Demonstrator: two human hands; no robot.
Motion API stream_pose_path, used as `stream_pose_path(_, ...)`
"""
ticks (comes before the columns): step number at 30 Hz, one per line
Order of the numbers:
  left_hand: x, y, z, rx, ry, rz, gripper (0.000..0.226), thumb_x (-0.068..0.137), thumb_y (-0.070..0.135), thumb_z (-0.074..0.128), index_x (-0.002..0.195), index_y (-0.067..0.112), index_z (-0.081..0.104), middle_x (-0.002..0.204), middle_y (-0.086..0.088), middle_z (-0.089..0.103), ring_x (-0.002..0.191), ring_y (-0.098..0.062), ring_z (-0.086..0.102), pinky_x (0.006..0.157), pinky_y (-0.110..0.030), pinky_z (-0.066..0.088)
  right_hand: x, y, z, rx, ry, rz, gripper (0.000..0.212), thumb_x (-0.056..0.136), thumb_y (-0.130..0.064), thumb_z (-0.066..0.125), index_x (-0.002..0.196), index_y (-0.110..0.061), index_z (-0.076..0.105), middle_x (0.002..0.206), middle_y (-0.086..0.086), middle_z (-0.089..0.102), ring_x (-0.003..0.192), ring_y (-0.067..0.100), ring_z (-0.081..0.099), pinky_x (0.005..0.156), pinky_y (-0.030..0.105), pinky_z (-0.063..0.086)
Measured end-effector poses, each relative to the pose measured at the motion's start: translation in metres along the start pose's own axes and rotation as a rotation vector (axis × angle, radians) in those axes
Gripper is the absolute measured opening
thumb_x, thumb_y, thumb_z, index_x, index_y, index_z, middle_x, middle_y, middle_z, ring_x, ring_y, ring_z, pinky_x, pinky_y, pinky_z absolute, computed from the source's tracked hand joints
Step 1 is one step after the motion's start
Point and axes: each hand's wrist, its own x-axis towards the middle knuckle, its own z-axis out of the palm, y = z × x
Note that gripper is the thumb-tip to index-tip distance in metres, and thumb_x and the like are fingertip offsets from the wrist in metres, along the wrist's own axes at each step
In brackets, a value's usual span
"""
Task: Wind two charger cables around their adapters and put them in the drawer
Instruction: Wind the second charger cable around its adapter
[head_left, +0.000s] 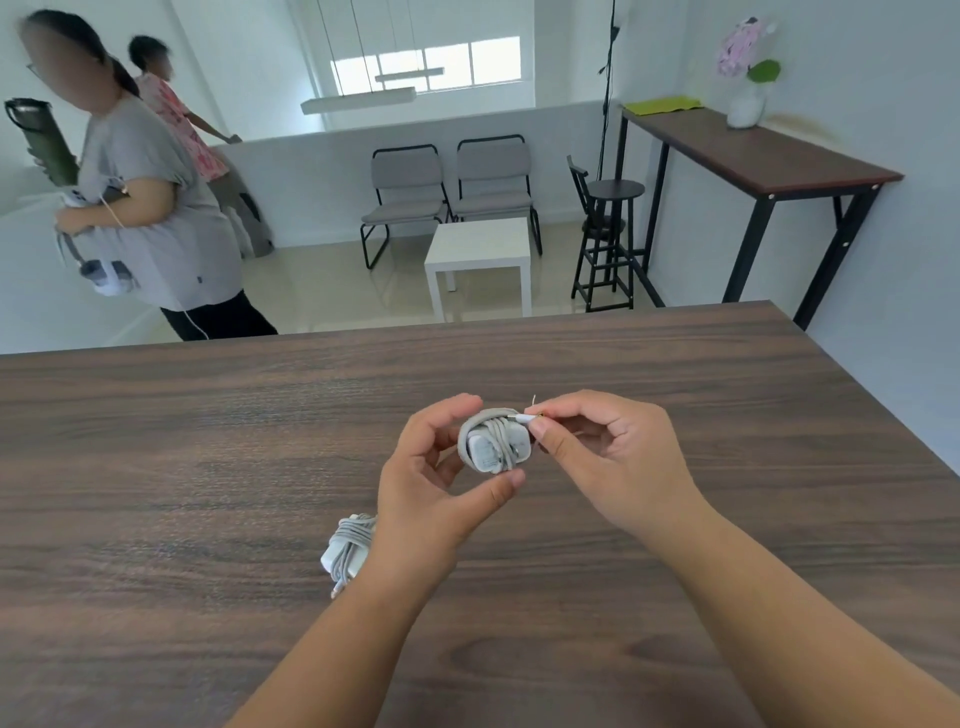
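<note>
My left hand (441, 478) grips a white charger adapter (496, 444) above the table, with its grey-white cable wound round it in several turns. My right hand (608, 457) pinches the cable's plug end (525, 417) at the adapter's upper right edge. A second white adapter (347, 548), wrapped in its own cable, lies on the dark wooden table (208, 467) just left of my left wrist, partly hidden by it. No drawer is in view.
Beyond the table's far edge two people stand at the left, one carrying a bottle and cables. Two grey chairs (447, 197), a small white side table (480, 260), a black stool (605, 234) and a tall brown table (753, 156) with a vase stand further back.
</note>
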Motion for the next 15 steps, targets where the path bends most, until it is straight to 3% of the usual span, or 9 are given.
stream_pose_path(2, 0.0, 0.0, 0.003, -0.137, 0.0, -0.092, 0.062, 0.06, -0.001, 0.084, 0.117, 0.014, 0.064, 0.108, -0.006, 0.073, 0.103, -0.019, 0.068, 0.086, -0.031, 0.056, -0.002, 0.002, 0.004, 0.11, 0.037, 0.055, 0.009, 0.084, -0.007, 0.07, 0.091, -0.009, 0.075, 0.087, 0.002, 0.076, 0.08, 0.019, 0.072, 0.076, 0.035, 0.059)
stream_pose_path(5, 0.001, -0.001, 0.002, -0.222, -0.057, -0.143, 0.055, 0.067, 0.002, 0.081, 0.119, 0.007, 0.062, 0.107, -0.008, 0.073, 0.102, -0.018, 0.068, 0.08, -0.026, 0.055, -0.004, 0.004, 0.009, 0.25, 0.079, 0.131, 0.009, 0.084, -0.003, 0.068, 0.088, -0.009, 0.073, 0.085, 0.007, 0.076, 0.077, 0.02, 0.072, 0.071, 0.03, 0.058)
stream_pose_path(10, 0.002, -0.001, 0.0, -0.247, -0.106, -0.159, 0.055, 0.066, 0.021, 0.086, 0.116, 0.015, 0.064, 0.114, -0.009, 0.069, 0.11, -0.026, 0.063, 0.09, -0.042, 0.055, -0.005, 0.002, 0.014, 0.344, 0.108, 0.175, 0.01, 0.084, -0.002, 0.065, 0.087, -0.009, 0.072, 0.081, 0.007, 0.076, 0.073, 0.017, 0.072, 0.065, 0.026, 0.058)
stream_pose_path(13, 0.004, 0.002, 0.0, -0.253, -0.114, -0.162, 0.054, 0.061, 0.03, 0.091, 0.109, 0.022, 0.067, 0.109, -0.005, 0.07, 0.104, -0.022, 0.065, 0.077, -0.035, 0.057, -0.004, 0.0, 0.016, 0.332, 0.13, 0.151, 0.011, 0.084, 0.0, 0.065, 0.086, -0.009, 0.072, 0.074, 0.004, 0.075, 0.066, 0.013, 0.07, 0.062, 0.023, 0.056)
stream_pose_path(15, 0.005, 0.005, 0.0, -0.268, -0.126, -0.147, 0.055, 0.06, 0.035, 0.092, 0.108, 0.023, 0.067, 0.107, -0.003, 0.071, 0.101, -0.019, 0.066, 0.076, -0.028, 0.055, -0.004, -0.002, 0.018, 0.309, 0.14, 0.115, 0.009, 0.084, 0.002, 0.065, 0.088, -0.004, 0.072, 0.072, 0.004, 0.074, 0.063, 0.011, 0.068, 0.062, 0.021, 0.055)
